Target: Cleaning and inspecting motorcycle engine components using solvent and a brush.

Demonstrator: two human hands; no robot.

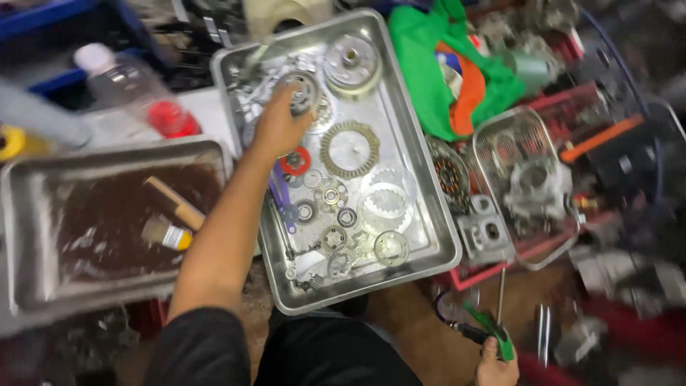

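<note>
While you look down from your head camera, the scene is like this:

Left hand: your left hand [280, 125] reaches into the steel tray [421, 179] and its fingers are closed around a round toothed gear [303, 91] at the far left part of the tray.

Right hand: your right hand [496, 364] is low at the bottom edge, closed in a fist on the green handle of a screwdriver [493, 330], whose thin shaft points up, away from you.

Tray edges: the steel tray has raised, shiny walls; its left wall is just beside the second tray [28, 214], and its right wall is near a dark stator ring [449, 175].

Open room: bare metal shows along the right side of the steel tray and at its near left corner; the middle is crowded.

Parts in the tray: a friction ring [349, 149] with a rough brown rim, thin smooth steel plates [386, 200], a red ring [295, 161], small washers and bearings, and a heavy round clutch drum [351, 63] at the far end.

Second tray: dull metal, dark brown dirty liquid inside, and a brush [168, 234] with wooden handle lies in it.

Right side: a green cloth [421, 64], soft and folded, and a clear plastic tray [550, 243] with a grey cast metal part.

Far left: a clear bottle [132, 89] with red liquid, blurred.
</note>
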